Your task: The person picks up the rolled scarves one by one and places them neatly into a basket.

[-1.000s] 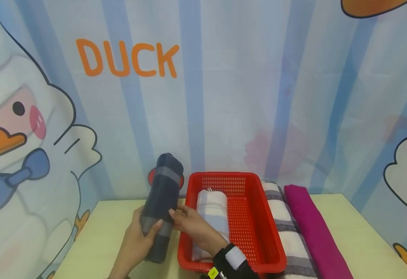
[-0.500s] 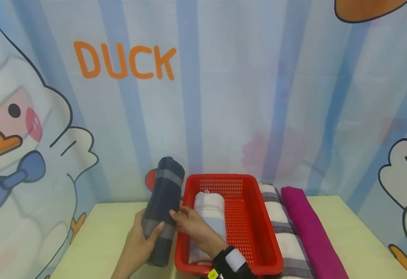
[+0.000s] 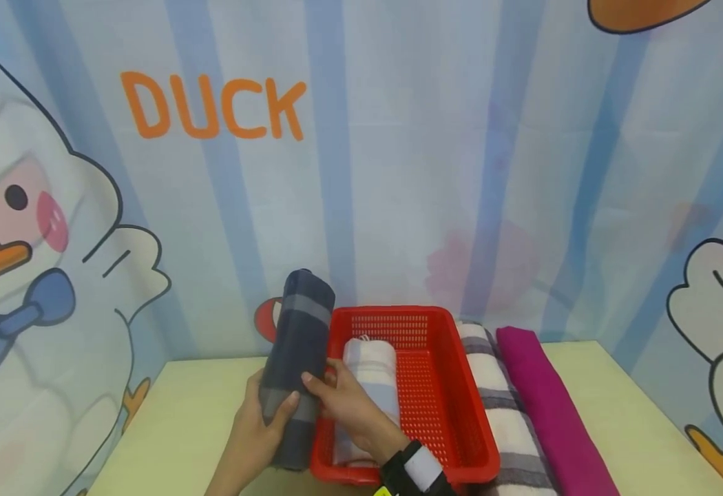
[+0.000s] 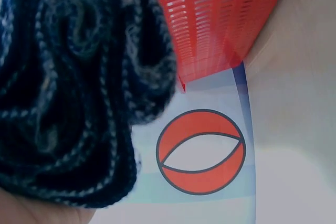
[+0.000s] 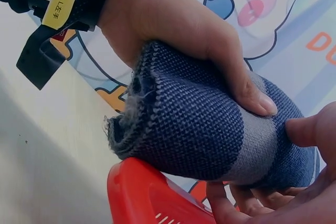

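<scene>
A rolled-up navy scarf (image 3: 299,344) with grey bands is held upright at a slant, just left of the red basket (image 3: 485,441). My left hand (image 3: 255,430) grips its lower part, thumb across the front. From the right, my right hand (image 3: 349,403) pinches the roll's side, thumb on the front; its other fingers are partly hidden. In the right wrist view the scarf's frayed end (image 5: 131,114) shows, with fingers of the right hand (image 5: 273,198) beneath it. The left wrist view looks onto the spiral end of the roll (image 4: 79,87). A white and pale-blue rolled cloth (image 3: 370,372) lies inside the basket's left side.
Right of the basket lies a long striped white and grey cloth (image 3: 504,427). Beside that is a long magenta cloth roll (image 3: 553,406). All rest on a pale yellow table (image 3: 169,420) before a duck-printed curtain (image 3: 399,172).
The navy scarf and both hands have shifted slightly right, so the roll now overlaps the basket's left edge. The right thumb stays against the roll. The head view has turned a little.
</scene>
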